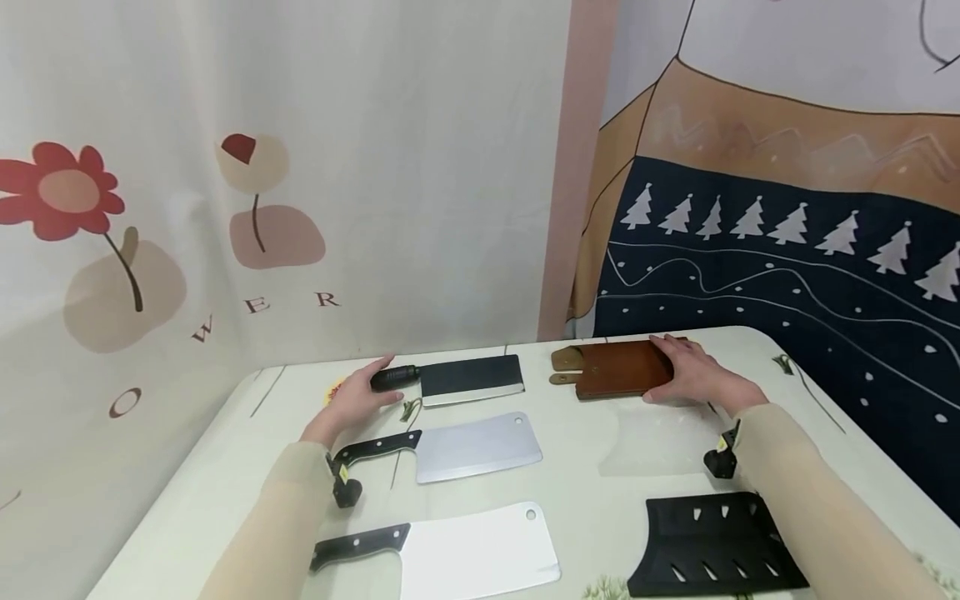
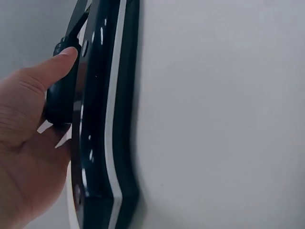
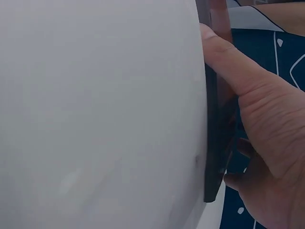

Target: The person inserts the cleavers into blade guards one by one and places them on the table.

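Note:
At the back of the table lies a cleaver with a dark blade and a round black handle. My left hand holds the end of that handle, with the thumb along it in the left wrist view. To the right is a brown leather knife sheath with two strap tabs on its left side. My right hand grips the sheath's right end, thumb at the near edge and fingers at the far edge. The sheath lies flat, apart from the blade.
Nearer lie a cleaver with a grey blade and a larger one with a white-looking blade. A clear plastic blade cover and a black slotted cover lie on the right. A printed curtain hangs behind the table.

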{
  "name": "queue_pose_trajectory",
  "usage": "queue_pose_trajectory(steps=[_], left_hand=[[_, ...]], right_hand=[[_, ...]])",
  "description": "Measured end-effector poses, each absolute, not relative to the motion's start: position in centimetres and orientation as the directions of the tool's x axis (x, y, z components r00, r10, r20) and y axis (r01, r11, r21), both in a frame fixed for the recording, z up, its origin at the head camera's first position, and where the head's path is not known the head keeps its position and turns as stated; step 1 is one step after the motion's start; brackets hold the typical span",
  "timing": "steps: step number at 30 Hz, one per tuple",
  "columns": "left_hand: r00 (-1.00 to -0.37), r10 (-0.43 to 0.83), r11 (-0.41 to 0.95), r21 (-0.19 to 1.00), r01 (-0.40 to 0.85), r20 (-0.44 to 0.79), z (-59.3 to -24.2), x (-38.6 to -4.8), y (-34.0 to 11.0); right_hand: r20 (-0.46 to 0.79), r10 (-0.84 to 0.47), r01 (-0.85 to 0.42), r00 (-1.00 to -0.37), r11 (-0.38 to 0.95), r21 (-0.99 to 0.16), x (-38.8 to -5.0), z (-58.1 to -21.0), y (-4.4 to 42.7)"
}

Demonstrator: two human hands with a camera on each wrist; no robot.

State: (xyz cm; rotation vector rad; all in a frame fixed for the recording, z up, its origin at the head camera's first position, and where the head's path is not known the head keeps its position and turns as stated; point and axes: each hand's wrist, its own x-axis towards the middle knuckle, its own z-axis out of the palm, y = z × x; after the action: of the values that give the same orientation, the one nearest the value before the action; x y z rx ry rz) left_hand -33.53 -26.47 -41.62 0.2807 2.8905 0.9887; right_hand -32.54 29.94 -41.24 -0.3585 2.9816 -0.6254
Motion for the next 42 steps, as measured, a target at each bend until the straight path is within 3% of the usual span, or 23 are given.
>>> queue_pose_trajectory(steps=[9, 19, 30, 42], left_hand=[[-0.983, 0.18, 0.661, 0.744, 0.101, -0.027, -42.5, -34.6, -27.4], [-0.975, 0.218, 0.643, 0.759, 0.102, -0.053, -42.8, -35.1, -26.7], [-0.988, 0.148, 0.666, 0.742, 0.072, -0.037, -43.0, -35.6, -26.0], [-0.977, 0.213, 0.579, 0.809, 0.102, -0.029, -42.1, -35.4, -27.0]], right_hand=[[-0.056, -0.313, -0.269, -0.948, 0.882, -0.388, -33.7, -41.0, 29.6], [-0.107, -0.324, -0.249, -0.94, 0.865, -0.435, -33.6, -40.6, 30.5], [-0.139, -0.365, -0.263, -0.921, 0.843, -0.47, -33.9, -40.7, 30.7], [-0.096, -0.402, -0.3, -0.91, 0.801, -0.518, -34.3, -40.8, 30.1]])
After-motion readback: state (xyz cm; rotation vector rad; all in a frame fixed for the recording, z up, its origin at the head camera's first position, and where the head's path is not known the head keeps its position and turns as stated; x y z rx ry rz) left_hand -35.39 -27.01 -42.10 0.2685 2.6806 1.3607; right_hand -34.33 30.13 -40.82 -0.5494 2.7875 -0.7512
